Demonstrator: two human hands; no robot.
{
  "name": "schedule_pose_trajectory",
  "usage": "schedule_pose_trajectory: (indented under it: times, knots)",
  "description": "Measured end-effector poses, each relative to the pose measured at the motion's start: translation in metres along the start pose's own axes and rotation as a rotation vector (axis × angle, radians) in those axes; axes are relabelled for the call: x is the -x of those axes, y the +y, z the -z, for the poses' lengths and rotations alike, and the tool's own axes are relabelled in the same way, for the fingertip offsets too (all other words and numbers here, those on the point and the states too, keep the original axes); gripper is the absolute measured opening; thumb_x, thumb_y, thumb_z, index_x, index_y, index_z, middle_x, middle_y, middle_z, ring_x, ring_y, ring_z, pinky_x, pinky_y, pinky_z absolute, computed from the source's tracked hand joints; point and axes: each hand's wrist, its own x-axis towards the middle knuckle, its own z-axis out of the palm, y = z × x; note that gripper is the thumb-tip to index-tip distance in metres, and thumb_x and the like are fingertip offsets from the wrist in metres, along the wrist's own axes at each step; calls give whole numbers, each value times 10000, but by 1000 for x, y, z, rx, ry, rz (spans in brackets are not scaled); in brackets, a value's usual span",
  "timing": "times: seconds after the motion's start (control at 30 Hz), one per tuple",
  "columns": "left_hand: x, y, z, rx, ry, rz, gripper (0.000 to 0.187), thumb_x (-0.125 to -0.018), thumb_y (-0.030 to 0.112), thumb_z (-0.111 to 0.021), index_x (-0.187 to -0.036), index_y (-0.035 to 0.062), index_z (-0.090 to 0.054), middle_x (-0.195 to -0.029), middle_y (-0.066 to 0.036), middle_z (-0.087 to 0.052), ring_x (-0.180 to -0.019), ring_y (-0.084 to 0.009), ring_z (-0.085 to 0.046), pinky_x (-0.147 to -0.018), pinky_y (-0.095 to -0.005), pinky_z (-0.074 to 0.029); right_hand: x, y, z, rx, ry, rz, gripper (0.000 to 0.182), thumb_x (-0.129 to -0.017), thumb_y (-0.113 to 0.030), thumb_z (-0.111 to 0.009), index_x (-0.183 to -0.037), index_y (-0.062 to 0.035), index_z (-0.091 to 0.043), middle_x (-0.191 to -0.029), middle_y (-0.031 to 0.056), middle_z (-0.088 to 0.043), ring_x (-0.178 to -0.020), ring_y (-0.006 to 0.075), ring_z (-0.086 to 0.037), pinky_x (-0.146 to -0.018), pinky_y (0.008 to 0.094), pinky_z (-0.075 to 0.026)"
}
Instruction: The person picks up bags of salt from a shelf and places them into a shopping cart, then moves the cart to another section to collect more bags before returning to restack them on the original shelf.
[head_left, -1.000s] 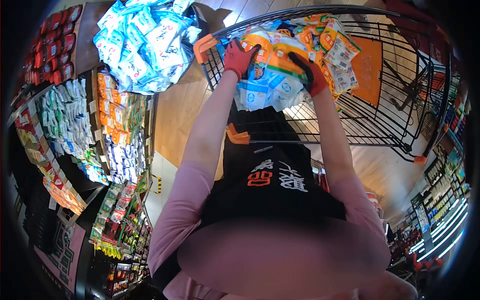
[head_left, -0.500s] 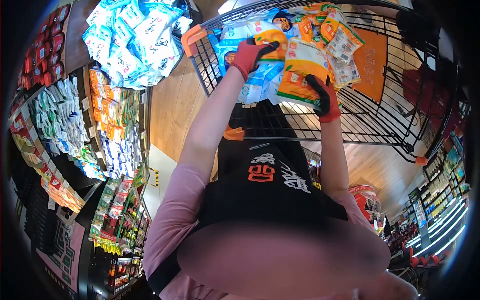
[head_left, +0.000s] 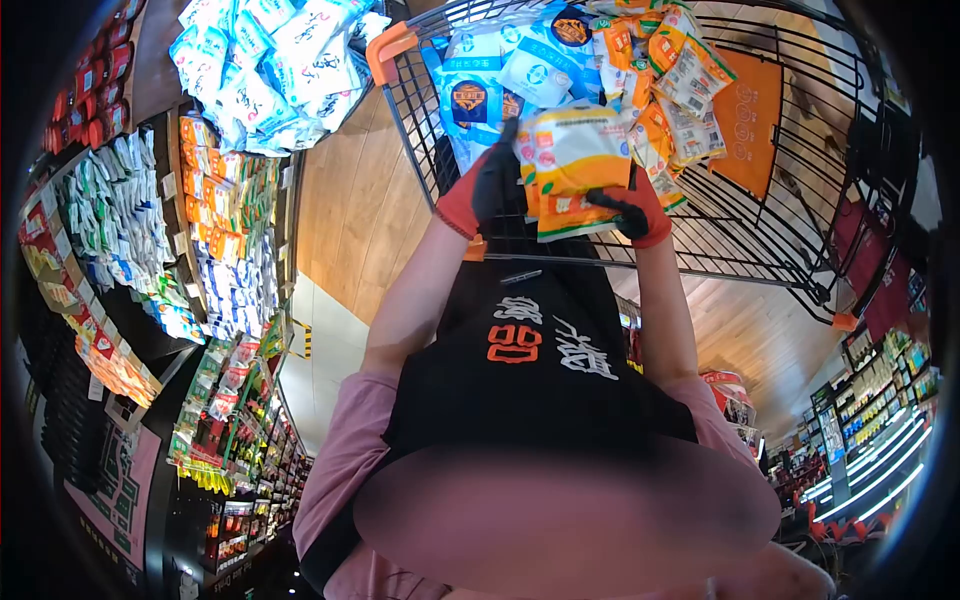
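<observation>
Head view: left hand [head_left: 488, 187] and right hand [head_left: 636, 211], grips closed on orange-white packets [head_left: 574, 152] above near edge of cart [head_left: 392, 50]; blue-white packets [head_left: 540, 72] toward far left corner

I'm seeing open floor [head_left: 340, 215] L of the cart [head_left: 780, 225], running btwn it and the bin [head_left: 368, 72]. Blue pkgs [head_left: 465, 95] are blocking the cart's L part; orange pkgs [head_left: 690, 70] are crowding its middle, w/ an orange panel [head_left: 748, 125] filling the strip just R. Bare wire is leaving room toward the cart's near R corner. The cart's near rail [head_left: 740, 275] is crossing under my R forearm [head_left: 662, 310], obstructing low entry.
</observation>
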Motion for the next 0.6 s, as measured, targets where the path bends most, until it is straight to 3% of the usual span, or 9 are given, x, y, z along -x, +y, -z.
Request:
schedule_pose_trajectory:
  times: [0.1,0.13,0.23,0.33,0.4,0.57,0.6]
  knots:
    - [-10,-16,2,66,-34,-5,507,-849,406,-539,-1249,105,-453,-1200,-93,-534,-1083,-222,-533,-903,-405,-437,12,-14,-13,68,-1,-97,586,-641,-61,-727,-1161,33,-473,-1056,115,-592,-971,163,-576,-822,278,-472]
    - [-13,-17,5,40,-13,-37,506,-853,404,-531,-1250,102,-449,-1193,-95,-540,-1071,-225,-541,-898,-405,-441,14,-15,-13,180,39,-76,643,-595,-77,-773,-1157,29,-479,-1035,97,-598,-945,148,-574,-814,271,-465]
    - [-8,-18,-8,11,6,-133,490,-861,395,-514,-1236,84,-456,-1154,-113,-561,-1021,-254,-571,-884,-405,-455,28,-16,-8,438,132,87,669,-580,31,-739,-1181,33,-447,-1052,101,-585,-936,172,-586,-771,276,-495]
    - [11,-6,-29,-91,38,-305,500,-869,398,-496,-1241,66,-449,-1161,-120,-549,-1034,-259,-565,-883,-393,-461,44,-35,-3,333,204,17,607,-606,-49,-755,-1140,30,-477,-1023,91,-595,-920,162,-586,-791,278,-478]
    - [8,-3,-9,-305,104,-440,516,-876,407,-481,-1247,52,-433,-1177,-134,-538,-1035,-264,-565,-858,-421,-474,56,-55,-9,169,218,-60,565,-636,-62,-727,-1136,34,-481,-1009,99,-604,-906,169,-596,-783,292,-478]
    - [-1,-13,-14,-197,-47,-413,535,-892,424,-438,-1277,55,-404,-1237,-132,-499,-1117,-276,-507,-961,-455,-386,54,-54,-30,126,56,35,505,-703,-99,-702,-1132,47,-482,-959,105,-624,-865,160,-603,-752,284,-482]
    - [-1,-16,-21,-156,-63,-378,571,-879,462,-433,-1283,61,-402,-1247,-130,-492,-1127,-275,-498,-968,-451,-378,42,-45,-33,337,138,58,471,-713,-103,-703,-1109,47,-497,-950,99,-626,-854,150,-602,-746,278,-482]
